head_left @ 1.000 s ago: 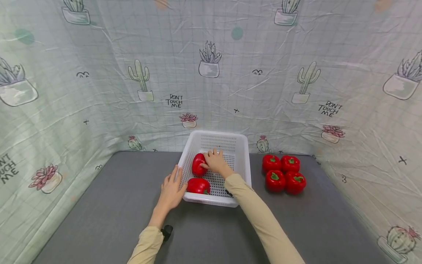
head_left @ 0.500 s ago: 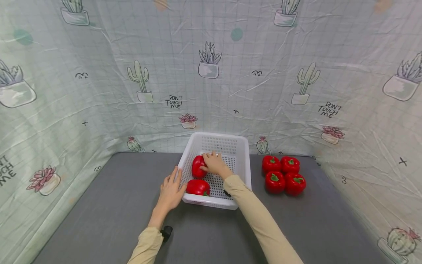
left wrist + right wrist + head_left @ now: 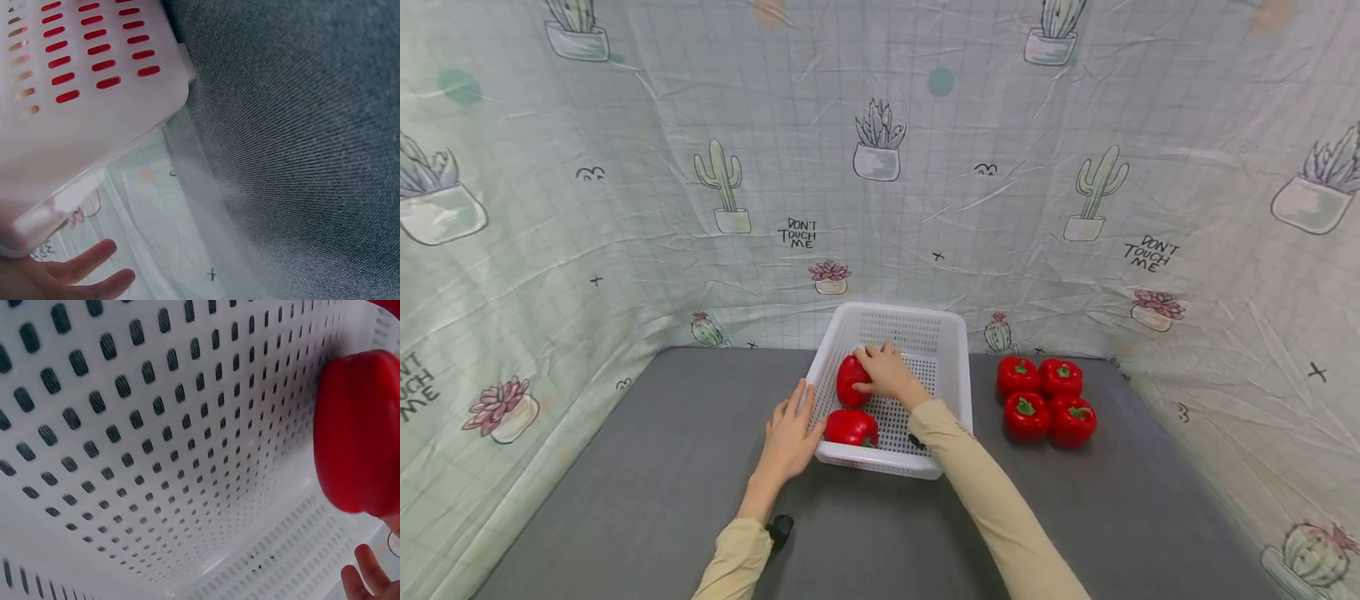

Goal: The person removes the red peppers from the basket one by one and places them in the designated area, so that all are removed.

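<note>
A white perforated plastic basket [image 3: 955,375] stands on the table with two red bell peppers inside. My right hand [image 3: 887,372] reaches into it and holds the farther bell pepper [image 3: 851,382] by its right side, thumb and fingers against it. That pepper [image 3: 359,434] fills the right side of the right wrist view. The nearer bell pepper [image 3: 852,427] lies on its side in the near left corner, stem to the right. My left hand [image 3: 787,439] rests along the basket's left rim with fingers stretched out; in the left wrist view two straight fingers [image 3: 94,259] extend past the rim.
Several red bell peppers [image 3: 1026,417] stand upright, stems up, in a close group right of the basket on the dark grey table [image 3: 700,433]. A patterned cloth [image 3: 925,208] hangs behind and at both sides. A black device [image 3: 781,529] sits at the left wrist.
My right hand's fingers have shifted slightly left, farther over the top of the farther pepper. The left hand, the basket and the peppers outside it stay in place.
</note>
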{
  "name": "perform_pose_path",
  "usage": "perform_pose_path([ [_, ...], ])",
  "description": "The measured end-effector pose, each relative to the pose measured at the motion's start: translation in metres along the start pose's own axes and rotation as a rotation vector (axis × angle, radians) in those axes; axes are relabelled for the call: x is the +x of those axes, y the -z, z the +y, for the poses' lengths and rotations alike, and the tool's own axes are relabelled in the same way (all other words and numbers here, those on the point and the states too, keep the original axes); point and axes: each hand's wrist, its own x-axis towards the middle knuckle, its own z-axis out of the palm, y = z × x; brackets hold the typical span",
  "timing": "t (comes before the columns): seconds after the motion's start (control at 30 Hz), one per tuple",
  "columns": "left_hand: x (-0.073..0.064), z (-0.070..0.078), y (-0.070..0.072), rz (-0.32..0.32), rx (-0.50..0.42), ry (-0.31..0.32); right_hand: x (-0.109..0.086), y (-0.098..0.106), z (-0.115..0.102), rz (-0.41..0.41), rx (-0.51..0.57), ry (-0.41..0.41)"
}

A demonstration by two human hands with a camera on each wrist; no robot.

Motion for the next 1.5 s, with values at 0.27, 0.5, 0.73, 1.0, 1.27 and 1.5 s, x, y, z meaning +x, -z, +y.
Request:
perform_pose_path([
  [0.27, 0.0012, -0.0009, 0.0007, 0.021, 0.001, -0.008, 0.0015, 0.0025, 0.0032, 0.084, -0.1, 0.057],
  [0.5, -0.0002, -0.0004, 0.0012, 0.005, 0.001, 0.002, -0.0003, -0.0027, 0.0047, 0.154, -0.154, 0.081],
  [0.73, -0.0003, 0.0003, 0.0005, 0.004, 0.011, 0.007, -0.0015, -0.0051, 0.0049, 0.159, -0.174, 0.101],
  [1.0, -0.001, -0.0007, 0.0003, 0.009, 0.012, 0.004, -0.0016, -0.0047, 0.0017, 0.049, -0.176, 0.121],
  [1.27, -0.0009, 0.0004, 0.0013, 0.004, -0.005, 0.0, -0.0015, -0.0029, 0.0011, 0.029, -0.171, 0.121],
  [1.5, -0.0006, 0.0006, 0.0007, 0.015, 0.0, -0.005, -0.0011, -0.0034, 0.0012, 0.021, -0.182, 0.124],
])
